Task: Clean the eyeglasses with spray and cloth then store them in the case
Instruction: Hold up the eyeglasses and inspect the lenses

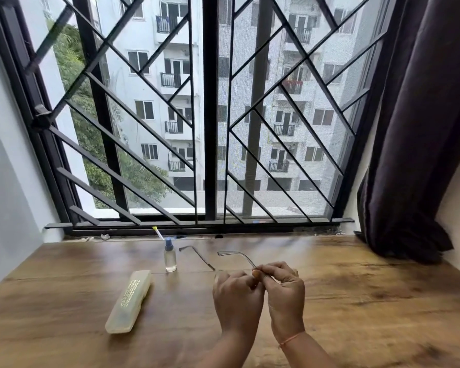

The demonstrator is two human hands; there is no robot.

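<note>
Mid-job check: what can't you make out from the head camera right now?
All in the head view:
Lenses of the thin-framed eyeglasses: hidden behind the left hand and right hand gripping them.
Cleaning cloth: not visible; may be inside the hands, cannot tell.
Print on the translucent yellowish plastic case: blurred, unreadable; contents hidden by its closed lid.
Liquid level in the clear blue-capped spray bottle: too small to tell.
</note>
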